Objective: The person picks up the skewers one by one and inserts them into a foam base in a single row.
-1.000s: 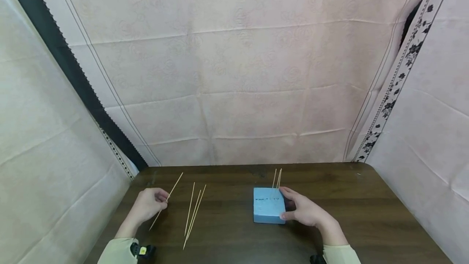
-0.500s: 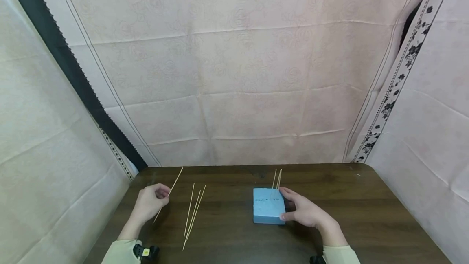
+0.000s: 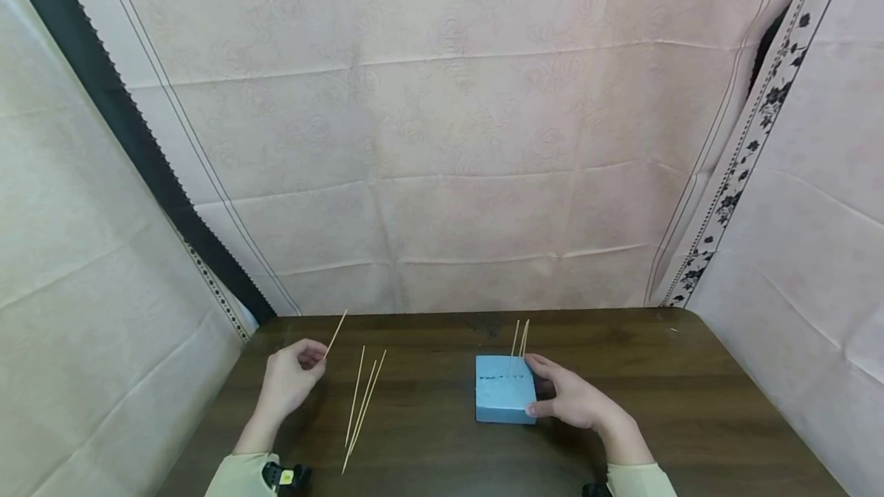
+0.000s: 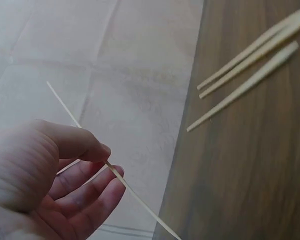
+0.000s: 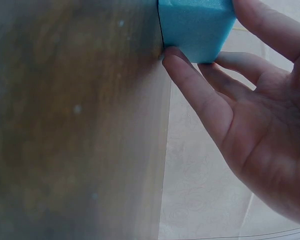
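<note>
Between thumb and fingertips, my left hand [image 3: 291, 378] pinches a thin bamboo skewer [image 4: 145, 206]. The skewer slants, its upper end pointing up and away in the head view. Around the right side of a light blue foam block [image 3: 499, 411] my right hand [image 3: 578, 399] curls, thumb at the near corner and fingers toward the back. The block rests on the table, with a few skewers [image 3: 515, 338] standing upright near its back edge. A row of small dark marks runs across its top. Three loose skewers [image 3: 355, 397] lie on the table to the right of my left hand.
The dark brown wooden table [image 3: 428, 451] ends at a straight back edge. Pale cloth [image 3: 449, 136] hangs behind it and on both sides. Bare tabletop lies between the loose skewers and the block.
My left hand has moved slightly right and away from me, carrying the skewer, whose lower end is now hidden behind the hand. The right hand and block have stayed in place.
</note>
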Demonstrator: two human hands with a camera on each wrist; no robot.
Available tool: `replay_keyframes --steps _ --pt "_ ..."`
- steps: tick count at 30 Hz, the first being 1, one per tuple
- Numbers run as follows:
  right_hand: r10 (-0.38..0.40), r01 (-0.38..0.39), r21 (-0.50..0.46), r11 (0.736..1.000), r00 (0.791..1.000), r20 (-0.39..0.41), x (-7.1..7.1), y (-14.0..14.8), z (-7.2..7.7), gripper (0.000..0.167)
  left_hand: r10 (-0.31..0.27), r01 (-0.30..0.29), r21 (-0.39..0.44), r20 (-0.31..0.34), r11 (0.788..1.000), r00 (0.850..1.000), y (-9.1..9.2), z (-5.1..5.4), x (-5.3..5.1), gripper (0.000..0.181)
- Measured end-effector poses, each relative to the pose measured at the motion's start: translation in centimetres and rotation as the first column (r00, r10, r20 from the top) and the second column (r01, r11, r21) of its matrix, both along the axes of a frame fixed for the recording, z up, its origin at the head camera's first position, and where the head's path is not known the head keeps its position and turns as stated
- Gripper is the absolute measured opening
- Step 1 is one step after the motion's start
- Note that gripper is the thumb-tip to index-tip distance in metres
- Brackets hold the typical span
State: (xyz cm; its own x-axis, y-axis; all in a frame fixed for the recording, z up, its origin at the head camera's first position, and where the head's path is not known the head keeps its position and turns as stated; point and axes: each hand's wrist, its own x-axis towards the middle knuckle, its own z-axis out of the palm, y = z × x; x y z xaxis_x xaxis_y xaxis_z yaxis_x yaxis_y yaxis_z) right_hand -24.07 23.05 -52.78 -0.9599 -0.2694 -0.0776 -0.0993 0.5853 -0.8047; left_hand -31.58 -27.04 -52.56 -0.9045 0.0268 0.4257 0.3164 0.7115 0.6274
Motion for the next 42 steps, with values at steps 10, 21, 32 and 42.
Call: replay_keyframes --steps 10,21,32,42 --pt "-0.004 0.004 0.006 1.000 1.000 0.005 0.0 -0.1 0.2 0.093 -0.018 0.032 0.140 -0.105 0.990 0.994 3.5 1.2 0.0 0.017" --pt "-0.004 0.004 0.000 1.000 1.000 0.014 -0.2 -0.1 0.1 0.093 -0.083 0.120 0.341 -0.123 0.932 0.989 8.8 2.3 0.3 0.017" --pt "0.001 0.000 -0.014 1.000 1.000 0.017 0.3 -0.1 0.3 0.094 -0.217 0.208 0.564 -0.052 0.799 0.975 14.8 2.8 1.2 0.015" --pt "0.007 -0.007 -0.018 1.000 1.000 0.006 0.1 0.0 0.4 0.094 -0.364 0.296 0.655 -0.033 0.696 0.931 20.1 3.5 2.4 0.016"
